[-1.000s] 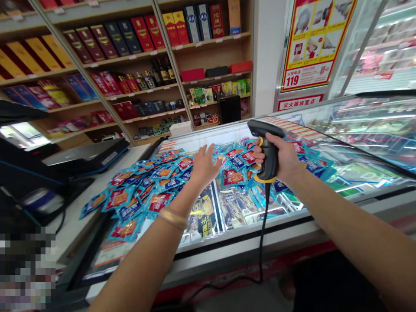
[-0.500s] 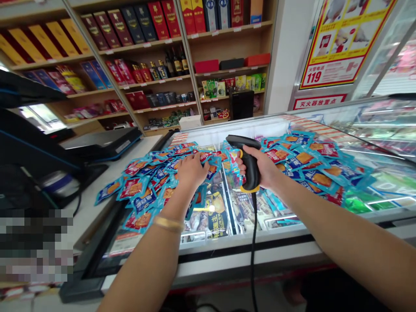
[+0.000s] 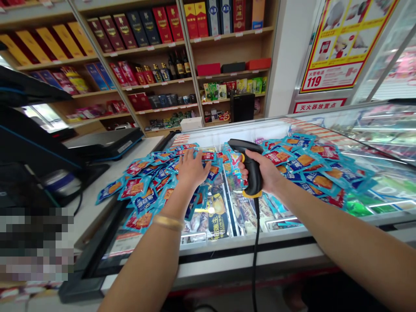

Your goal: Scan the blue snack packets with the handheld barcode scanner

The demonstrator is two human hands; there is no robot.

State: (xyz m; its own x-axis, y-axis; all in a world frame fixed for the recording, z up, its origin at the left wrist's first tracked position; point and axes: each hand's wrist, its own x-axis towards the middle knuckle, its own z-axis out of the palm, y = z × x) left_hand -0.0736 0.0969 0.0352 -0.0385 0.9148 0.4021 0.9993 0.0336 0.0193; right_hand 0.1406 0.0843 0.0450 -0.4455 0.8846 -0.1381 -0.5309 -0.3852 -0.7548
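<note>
My left hand rests on a heap of blue and red snack packets, its fingers spread and holding nothing. My right hand is shut around the grip of a black and yellow handheld barcode scanner, whose black cable hangs down over the freezer's front. A blue packet stands tilted against my right fingers; I cannot tell whether they grip it. More packets spread across the glass to the right. A gold bangle circles my left wrist.
The chest freezer's white front rim runs below my arms, with a glass lid at the right. A white counter and dark checkout equipment stand at the left. Behind are wooden shelves of boxed goods and bottles.
My left hand has come down from the air onto the packets. My right hand and the scanner have moved down and to the left. Little has changed in the last half second.
</note>
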